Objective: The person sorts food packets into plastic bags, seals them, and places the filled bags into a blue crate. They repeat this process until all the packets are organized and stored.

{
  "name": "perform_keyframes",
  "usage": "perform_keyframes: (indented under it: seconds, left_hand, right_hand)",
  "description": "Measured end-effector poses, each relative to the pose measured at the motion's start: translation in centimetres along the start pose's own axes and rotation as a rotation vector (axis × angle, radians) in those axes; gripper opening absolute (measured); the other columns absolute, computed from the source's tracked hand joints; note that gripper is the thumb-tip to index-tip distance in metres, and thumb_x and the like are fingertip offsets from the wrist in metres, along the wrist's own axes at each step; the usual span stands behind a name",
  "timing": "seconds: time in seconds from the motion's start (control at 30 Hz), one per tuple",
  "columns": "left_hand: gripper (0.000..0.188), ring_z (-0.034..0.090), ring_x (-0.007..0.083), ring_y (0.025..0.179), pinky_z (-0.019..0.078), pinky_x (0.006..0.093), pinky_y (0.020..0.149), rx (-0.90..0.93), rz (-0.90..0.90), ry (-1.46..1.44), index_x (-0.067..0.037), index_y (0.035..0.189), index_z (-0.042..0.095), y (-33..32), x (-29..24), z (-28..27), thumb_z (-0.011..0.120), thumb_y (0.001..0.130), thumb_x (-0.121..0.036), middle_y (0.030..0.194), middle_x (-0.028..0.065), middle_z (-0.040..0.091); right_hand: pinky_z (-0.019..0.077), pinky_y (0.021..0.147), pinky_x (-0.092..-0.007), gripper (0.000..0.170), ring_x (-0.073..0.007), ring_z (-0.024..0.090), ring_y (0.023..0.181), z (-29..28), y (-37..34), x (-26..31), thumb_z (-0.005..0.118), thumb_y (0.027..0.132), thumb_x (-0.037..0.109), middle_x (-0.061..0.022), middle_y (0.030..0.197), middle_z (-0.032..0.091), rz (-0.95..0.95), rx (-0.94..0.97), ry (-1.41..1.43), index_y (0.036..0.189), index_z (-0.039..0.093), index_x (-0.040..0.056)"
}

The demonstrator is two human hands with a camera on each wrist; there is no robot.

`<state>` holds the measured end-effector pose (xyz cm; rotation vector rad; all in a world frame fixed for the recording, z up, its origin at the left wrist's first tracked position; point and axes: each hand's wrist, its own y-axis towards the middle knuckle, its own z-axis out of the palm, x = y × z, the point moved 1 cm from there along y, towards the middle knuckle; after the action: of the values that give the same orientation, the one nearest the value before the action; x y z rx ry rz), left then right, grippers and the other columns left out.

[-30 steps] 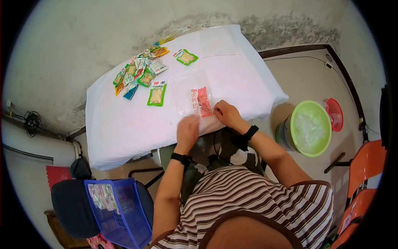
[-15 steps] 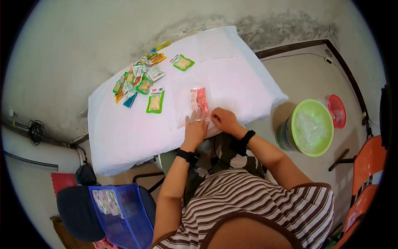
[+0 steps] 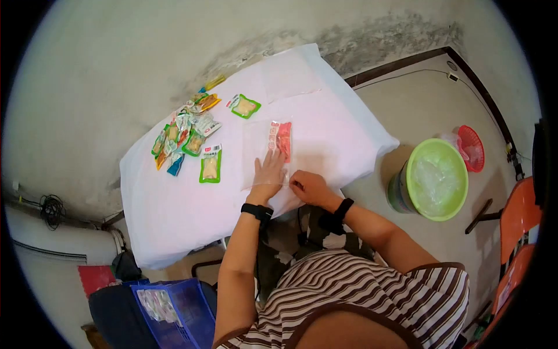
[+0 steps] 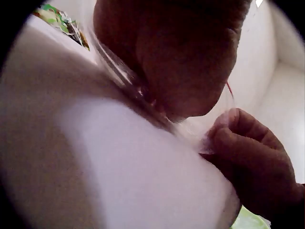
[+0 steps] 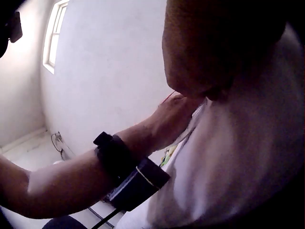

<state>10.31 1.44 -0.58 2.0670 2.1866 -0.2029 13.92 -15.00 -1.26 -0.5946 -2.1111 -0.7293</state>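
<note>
A clear plastic bag [image 3: 253,145] lies flat near the front edge of the white-covered table, with a red-and-white printed packet [image 3: 283,136] inside or under its film. My left hand [image 3: 270,171] rests on the bag with fingers spread, its fingertips over the packet's lower part. Close to its right, my right hand [image 3: 310,187] pinches the bag's near right corner between thumb and fingers. The left wrist view shows the film caught in the right hand [image 4: 252,152]. In the right wrist view the right hand's own fingertips are mostly dark and hidden.
Green-edged food packets [image 3: 211,166] lie left of the bag, beside a pile of mixed snack packets [image 3: 195,139]. Another clear sheet or bag [image 3: 290,81] lies at the back. A lime-green bucket [image 3: 462,180] and red basket [image 3: 475,142] stand right; a blue crate [image 3: 197,308] sits lower left.
My left hand has come down onto the bag and slid forward, fingers spreading over the packet. The right hand stays at the bag's near right corner. The head view has shifted slightly.
</note>
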Motion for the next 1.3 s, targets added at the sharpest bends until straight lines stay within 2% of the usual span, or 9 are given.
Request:
perform_keyframes:
  seconds: [0.33,0.5,0.63,0.7,0.83,0.9,1.1,1.2,1.3]
  left_hand:
    - [0.055,0.016,0.0260,0.136,0.0153,0.0597,0.103,0.035,0.000,0.017,-0.010,0.137,0.032,2.2,0.7,0.4,0.049,0.086,-0.024,0.145,0.0066,0.026]
    - [0.054,0.017,0.0273,0.136,0.0170,0.0565,0.104,-0.013,0.034,0.007,-0.008,0.136,0.032,2.6,1.3,-0.2,0.048,0.086,-0.022,0.145,0.0096,0.026]
    - [0.045,0.041,0.0378,0.118,0.0353,0.0413,0.097,0.017,0.037,-0.178,-0.001,0.124,0.044,0.1,1.7,-1.4,0.052,0.081,-0.012,0.135,0.0187,0.038]
    - [0.037,0.049,0.0394,0.108,0.0396,0.0383,0.093,0.082,0.257,-0.281,0.001,0.118,0.049,-4.0,2.1,-2.0,0.052,0.084,-0.015,0.124,0.0215,0.047]
    - [0.033,0.055,0.0314,0.102,0.0435,0.0360,0.088,0.112,0.225,-0.606,-0.001,0.112,0.054,-7.3,6.0,-4.4,0.054,0.086,-0.022,0.113,0.0182,0.056]
    - [0.032,0.058,0.0208,0.091,0.0461,0.0329,0.082,0.162,-0.097,-1.150,0.000,0.112,0.057,-6.9,10.7,-5.3,0.057,0.085,-0.019,0.100,0.0115,0.062]
    - [0.038,0.056,0.0186,0.080,0.0462,0.0301,0.070,-0.868,-0.729,-0.546,0.006,0.105,0.054,-3.1,26.6,-3.4,0.064,0.079,-0.021,0.091,0.0107,0.059]
    - [0.039,0.055,0.0191,0.078,0.0465,0.0306,0.063,-0.795,-1.124,-1.005,0.007,0.099,0.052,-1.3,28.4,-3.7,0.069,0.074,-0.018,0.087,0.0135,0.057]
    - [0.033,0.054,0.0182,0.072,0.0458,0.0297,0.056,-0.742,-1.177,-1.154,0.005,0.091,0.050,0.1,28.3,-3.6,0.069,0.071,-0.012,0.083,0.0135,0.056]
  right_hand:
    - [0.0455,0.065,-0.0388,0.012,-0.0297,0.056,0.076,0.6,0.6,0.1,0.058,0.078,0.018,-0.0110,0.080,0.055,0.017,0.027,-0.067,0.084,0.055,0.0068]
    - [0.0398,0.067,-0.0399,0.014,-0.0286,0.050,0.081,0.2,2.7,-0.6,0.062,0.073,0.017,-0.0100,0.080,0.051,-0.258,-0.068,-0.325,0.079,0.054,0.0071]
    - [0.0391,0.066,-0.0391,0.012,-0.0288,0.050,0.078,0.5,3.4,-1.4,0.063,0.070,0.012,-0.0108,0.080,0.051,-0.350,-0.076,-0.295,0.076,0.054,0.0070]
    - [0.0397,0.067,-0.0386,0.012,-0.0287,0.051,0.079,0.7,3.4,-1.3,0.064,0.069,0.011,-0.0107,0.081,0.052,-0.371,-0.098,-0.264,0.075,0.054,0.0068]
    - [0.0413,0.071,-0.0370,0.013,-0.0283,0.052,0.082,0.4,3.2,-0.9,0.064,0.067,0.007,-0.0100,0.084,0.054,-0.363,-0.108,-0.215,0.074,0.054,0.0066]
    - [0.0415,0.072,-0.0362,0.012,-0.0278,0.052,0.082,0.5,3.3,-0.7,0.064,0.067,0.007,-0.0095,0.085,0.054,-0.347,-0.108,-0.215,0.075,0.055,0.0066]
    - [0.0408,0.071,-0.0365,0.012,-0.0273,0.052,0.081,0.7,3.3,-0.8,0.064,0.067,0.007,-0.0082,0.085,0.054,-0.306,-0.132,-0.244,0.075,0.055,0.0069]
    - [0.0403,0.071,-0.0365,0.013,-0.0272,0.052,0.081,0.5,3.2,-0.7,0.064,0.067,0.007,-0.0083,0.086,0.054,-0.305,-0.125,-0.268,0.076,0.055,0.0070]
    - [0.0403,0.071,-0.0365,0.014,-0.0274,0.052,0.081,0.4,3.3,-0.6,0.064,0.067,0.007,-0.0086,0.086,0.054,-0.319,-0.121,-0.257,0.077,0.054,0.0069]
